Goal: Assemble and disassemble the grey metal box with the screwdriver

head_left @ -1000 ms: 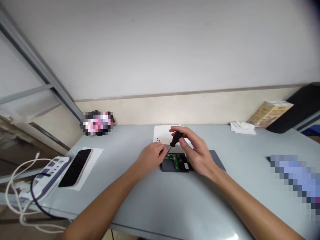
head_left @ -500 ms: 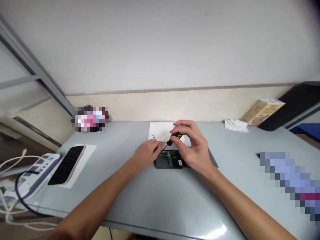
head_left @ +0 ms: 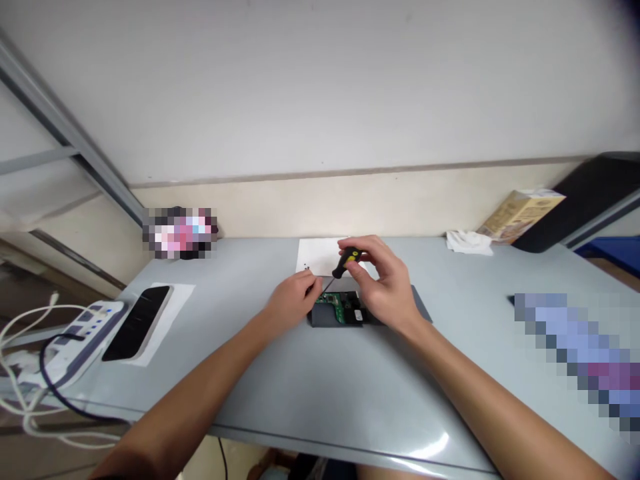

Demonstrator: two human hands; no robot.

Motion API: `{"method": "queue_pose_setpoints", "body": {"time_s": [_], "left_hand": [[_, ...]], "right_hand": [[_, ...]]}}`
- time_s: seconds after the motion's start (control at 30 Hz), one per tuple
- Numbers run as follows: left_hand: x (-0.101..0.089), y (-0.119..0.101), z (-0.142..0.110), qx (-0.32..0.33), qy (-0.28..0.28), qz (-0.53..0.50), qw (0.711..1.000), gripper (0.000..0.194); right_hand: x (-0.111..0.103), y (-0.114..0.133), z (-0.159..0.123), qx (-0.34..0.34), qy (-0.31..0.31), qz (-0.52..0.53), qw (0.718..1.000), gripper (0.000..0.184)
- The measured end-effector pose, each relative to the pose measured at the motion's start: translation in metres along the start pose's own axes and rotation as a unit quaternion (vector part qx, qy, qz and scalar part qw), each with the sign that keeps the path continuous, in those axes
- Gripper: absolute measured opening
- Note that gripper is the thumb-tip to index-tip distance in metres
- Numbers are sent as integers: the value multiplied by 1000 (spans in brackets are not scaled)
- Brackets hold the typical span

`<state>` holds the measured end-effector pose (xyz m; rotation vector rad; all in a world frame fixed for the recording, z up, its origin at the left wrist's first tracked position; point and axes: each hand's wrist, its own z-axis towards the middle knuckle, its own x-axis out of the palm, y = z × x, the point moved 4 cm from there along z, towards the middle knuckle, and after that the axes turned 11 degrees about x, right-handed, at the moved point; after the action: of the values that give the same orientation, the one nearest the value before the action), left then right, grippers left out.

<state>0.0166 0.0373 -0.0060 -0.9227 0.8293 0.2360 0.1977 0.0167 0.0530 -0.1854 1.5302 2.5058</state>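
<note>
A small dark device (head_left: 334, 316) with a green circuit board (head_left: 343, 307) exposed lies in the middle of the grey table (head_left: 310, 393). My right hand (head_left: 383, 283) is closed round a black and yellow screwdriver (head_left: 346, 261), its thin shaft slanting down to the board's left end. My left hand (head_left: 293, 301) rests at the device's left edge, fingers pinched close to the screwdriver's tip; what they grip is too small to make out. Behind the device lies a white paper sheet (head_left: 317, 255) with tiny dark specks on it.
A black phone (head_left: 137, 322) on white paper and a white power strip (head_left: 75, 340) with cables sit at the left. A crumpled tissue (head_left: 469, 242), a tan box (head_left: 520, 215) and a black object (head_left: 595, 200) stand at the back right. A grey mat (head_left: 423, 308) lies under my right hand.
My view has shifted slightly. My right hand has turned the screwdriver handle a little; both hands stay at the device.
</note>
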Motion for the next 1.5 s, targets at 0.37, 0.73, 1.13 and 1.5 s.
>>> {"method": "queue_pose_setpoints", "body": {"time_s": [0.37,0.73,1.13,1.5], "left_hand": [[-2,-2,1,10,-5,11,1000,39],[-1,-2,1,13,-11,40,999,38],[0,2,1,17,-19,48,999,37],[0,1,0,8,-20,46,999,37]], "right_hand": [[0,-17,2,55,-10,93,994,15],[-2,-17,3,28,-24,49,998,17],[-1,-15,5,40,-9,90,995,16],[-3,-15,7,36,6,87,996,9]]}}
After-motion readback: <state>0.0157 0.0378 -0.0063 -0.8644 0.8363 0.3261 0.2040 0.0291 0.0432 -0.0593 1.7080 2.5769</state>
